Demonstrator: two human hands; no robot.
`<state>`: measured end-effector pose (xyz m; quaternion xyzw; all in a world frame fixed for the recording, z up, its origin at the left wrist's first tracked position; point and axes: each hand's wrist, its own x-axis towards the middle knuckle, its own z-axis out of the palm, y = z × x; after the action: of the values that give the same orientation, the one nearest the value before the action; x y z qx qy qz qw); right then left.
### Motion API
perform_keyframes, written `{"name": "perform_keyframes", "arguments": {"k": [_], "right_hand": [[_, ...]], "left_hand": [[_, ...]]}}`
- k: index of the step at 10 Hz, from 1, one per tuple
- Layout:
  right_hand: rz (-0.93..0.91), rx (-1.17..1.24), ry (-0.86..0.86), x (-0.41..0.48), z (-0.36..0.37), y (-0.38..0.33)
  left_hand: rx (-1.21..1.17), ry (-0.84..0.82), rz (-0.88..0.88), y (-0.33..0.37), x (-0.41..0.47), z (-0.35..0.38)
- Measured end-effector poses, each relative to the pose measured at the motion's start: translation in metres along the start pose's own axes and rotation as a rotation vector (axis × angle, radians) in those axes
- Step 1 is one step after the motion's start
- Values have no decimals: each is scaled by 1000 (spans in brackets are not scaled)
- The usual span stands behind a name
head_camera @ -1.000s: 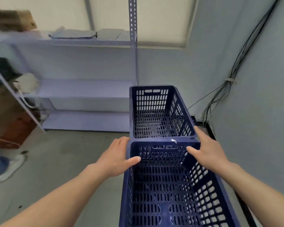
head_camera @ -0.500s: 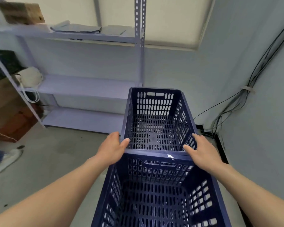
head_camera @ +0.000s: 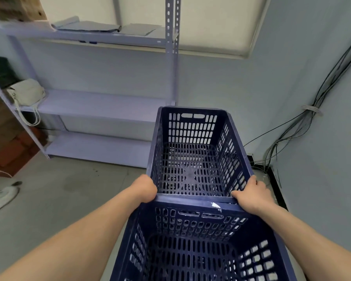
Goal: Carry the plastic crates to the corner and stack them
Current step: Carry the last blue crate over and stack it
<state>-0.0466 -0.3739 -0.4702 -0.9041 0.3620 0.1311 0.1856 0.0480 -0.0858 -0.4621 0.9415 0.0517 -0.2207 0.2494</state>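
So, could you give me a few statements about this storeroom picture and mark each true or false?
1. The far dark blue slotted plastic crate is empty. True.
2. The near dark blue slotted plastic crate is stacked on top of it. False: the two stand end to end.
3. A cream soft handbag lies on the grey metal shelf rack. True.
4. The bundle of black cables runs down the left wall. False: it is on the right wall.
5. The left hand and right hand hang free. False: each holds a near corner of the far crate.
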Motion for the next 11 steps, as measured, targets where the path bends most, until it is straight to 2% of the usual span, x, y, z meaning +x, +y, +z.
{"name": "perform_keyframes", "arguments": {"k": [2, 4, 9, 11], "right_hand": [[-37, -28, 50, 3, 5, 0], [-153, -74, 96, 2, 6, 3], [-243, -42, 5, 17, 14, 9], [-233, -30, 34, 17, 17, 10]], "left_hand": [[-46, 35, -59, 1, 18, 7], [5, 98, -84, -2, 28, 2], [67, 158, -115, -4, 56, 9], [109, 153, -106, -7, 59, 13]]}}
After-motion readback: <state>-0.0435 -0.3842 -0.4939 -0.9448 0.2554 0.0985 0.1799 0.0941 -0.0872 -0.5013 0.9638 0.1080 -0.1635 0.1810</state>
